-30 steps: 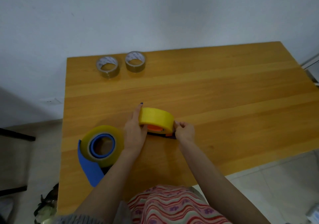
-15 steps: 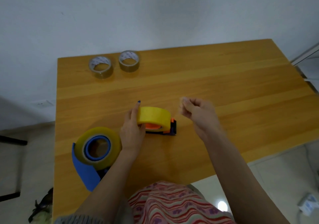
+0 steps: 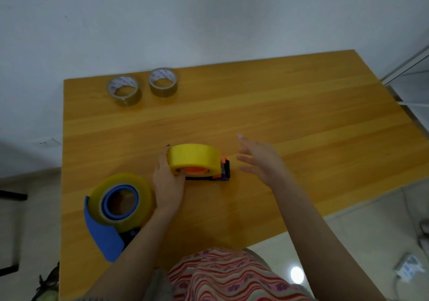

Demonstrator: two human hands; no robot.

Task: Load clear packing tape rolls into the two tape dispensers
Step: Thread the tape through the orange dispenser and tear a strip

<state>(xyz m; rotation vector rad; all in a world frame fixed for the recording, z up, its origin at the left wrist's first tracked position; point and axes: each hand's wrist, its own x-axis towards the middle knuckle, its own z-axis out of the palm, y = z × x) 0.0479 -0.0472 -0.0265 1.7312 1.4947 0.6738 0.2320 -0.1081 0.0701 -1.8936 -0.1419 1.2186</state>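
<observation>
An orange and dark dispenser (image 3: 221, 171) lies on the wooden table (image 3: 278, 115) with a yellow-tinted tape roll (image 3: 193, 158) mounted on it. My left hand (image 3: 167, 180) grips the left side of that roll. My right hand (image 3: 257, 159) hovers just right of the dispenser with fingers spread, holding nothing. To the left, a blue dispenser (image 3: 104, 235) carries a second large clear tape roll (image 3: 120, 201) near the table's left front edge.
Two small clear tape rolls (image 3: 124, 90) (image 3: 163, 82) stand at the back left of the table, near the wall. The table's front edge runs close to my body. A cable and plug lie on the floor at the right.
My right hand left the dispenser's front end, lifted away to the right, and its fingers spread apart. My left hand kept its grip on the roll.
</observation>
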